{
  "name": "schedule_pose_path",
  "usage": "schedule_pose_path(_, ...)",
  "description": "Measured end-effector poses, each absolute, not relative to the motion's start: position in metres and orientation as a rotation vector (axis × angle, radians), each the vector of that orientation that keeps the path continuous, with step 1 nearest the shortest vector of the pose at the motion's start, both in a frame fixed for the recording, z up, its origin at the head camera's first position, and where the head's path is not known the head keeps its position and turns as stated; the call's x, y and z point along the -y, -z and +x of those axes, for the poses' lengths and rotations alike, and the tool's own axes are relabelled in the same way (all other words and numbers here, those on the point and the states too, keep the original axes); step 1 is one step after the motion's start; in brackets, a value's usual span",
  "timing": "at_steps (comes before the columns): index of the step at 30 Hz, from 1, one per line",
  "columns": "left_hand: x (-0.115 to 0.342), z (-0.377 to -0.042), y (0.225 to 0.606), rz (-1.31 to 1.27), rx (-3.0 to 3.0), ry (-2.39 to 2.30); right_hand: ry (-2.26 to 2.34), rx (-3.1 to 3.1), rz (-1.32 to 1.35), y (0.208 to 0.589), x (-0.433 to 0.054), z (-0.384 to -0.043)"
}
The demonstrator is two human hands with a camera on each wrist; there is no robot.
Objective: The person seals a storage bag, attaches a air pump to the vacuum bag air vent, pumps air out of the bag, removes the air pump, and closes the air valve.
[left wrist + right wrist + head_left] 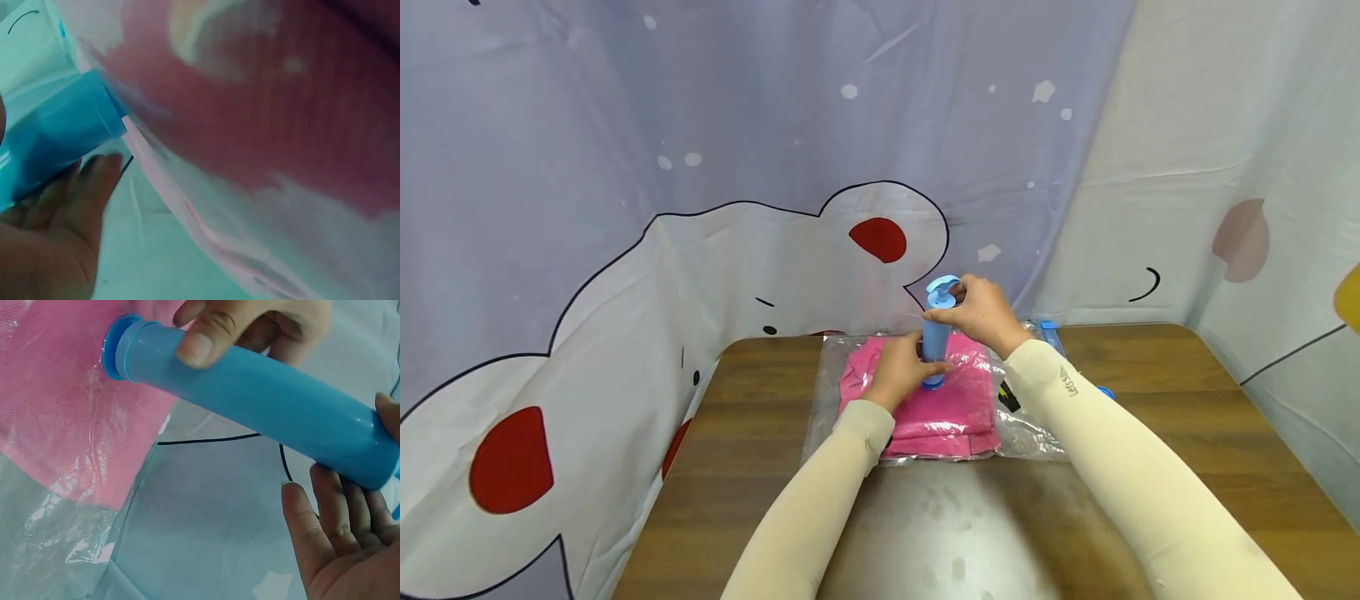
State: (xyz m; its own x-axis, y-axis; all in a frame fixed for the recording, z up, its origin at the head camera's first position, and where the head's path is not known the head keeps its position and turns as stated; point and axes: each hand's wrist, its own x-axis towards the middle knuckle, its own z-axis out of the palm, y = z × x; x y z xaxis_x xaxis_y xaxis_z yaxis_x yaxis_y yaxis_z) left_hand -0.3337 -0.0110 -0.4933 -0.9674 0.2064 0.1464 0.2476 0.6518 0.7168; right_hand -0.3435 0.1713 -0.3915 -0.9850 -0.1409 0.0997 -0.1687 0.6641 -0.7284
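Note:
A blue cylindrical hand pump (936, 337) stands nearly upright on a clear plastic bag (827, 400) with folded pink cloth (951, 412) inside. My left hand (898, 367) holds the pump's lower part, its thumb across the front of the barrel. Around the upper end is my right hand (981, 312), thumb on one side and fingers on the other, beside a light blue flap-like top piece (943, 283). In the right wrist view, a darker blue ring (112, 353) meets the bag at the pump's base. The left wrist view shows part of the barrel (62, 134) close to the bag.
A brown wooden table (760, 417) bears the bag. Near the right forearm lie a blue strip (1051, 335), a partly hidden blue round piece (1106, 392) and a small black-and-yellow item (1008, 397). Patterned curtain (760, 108) hangs behind the table and along its sides.

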Motion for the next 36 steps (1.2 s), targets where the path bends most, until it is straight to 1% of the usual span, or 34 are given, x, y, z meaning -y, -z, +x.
schedule_pose_path(3, 0.007, -0.334, 0.497, -0.338, 2.803, 1.065, -1.183, 2.828, 0.248, 0.392, -0.167, -0.343)
schedule_pose_path(6, 0.005, -0.334, 0.497, -0.311, 2.781, 1.016, -1.172, 2.815, 0.232, 0.393, -0.163, -0.342)
schedule_pose_path(11, 0.007, -0.344, 0.503, -0.391, 2.736, 1.062, -1.270, 2.768, 0.212, 0.399, -0.163, -0.339)
schedule_pose_path(14, 0.010, -0.371, 0.534, -0.430, 2.711, 1.072, -1.397, 2.762, 0.236, 0.404, -0.166, -0.337)
schedule_pose_path(18, 0.013, -0.393, 0.558, -0.438, 2.735, 1.136, -1.775, 2.688, 0.334, 0.409, -0.172, -0.336)
schedule_pose_path(21, 0.014, -0.376, 0.530, -0.454, 2.789, 1.217, -2.044, 2.585, 0.390, 0.408, -0.177, -0.337)
schedule_pose_path(25, 0.015, -0.354, 0.498, -0.455, 2.855, 1.259, -2.096, 2.584, 0.435, 0.405, -0.180, -0.342)
schedule_pose_path(26, 0.015, -0.353, 0.496, -0.450, 2.863, 1.263, -2.070, 2.604, 0.439, 0.404, -0.181, -0.344)
schedule_pose_path(29, 0.018, -0.364, 0.508, -0.459, 2.876, 1.252, -1.968, 2.663, 0.427, 0.402, -0.181, -0.345)
schedule_pose_path(31, 0.020, -0.376, 0.525, -0.474, 2.860, 1.225, -1.898, 2.683, 0.417, 0.399, -0.181, -0.345)
schedule_pose_path(32, 0.020, -0.378, 0.527, -0.468, 2.873, 1.214, -1.870, 2.688, 0.417, 0.398, -0.181, -0.345)
schedule_pose_path(33, 0.020, -0.379, 0.528, -0.463, 2.880, 1.213, -1.847, 2.690, 0.422, 0.396, -0.181, -0.344)
schedule_pose_path(36, 0.018, -0.368, 0.516, -0.429, 2.901, 1.252, -1.777, 2.689, 0.441, 0.394, -0.179, -0.343)
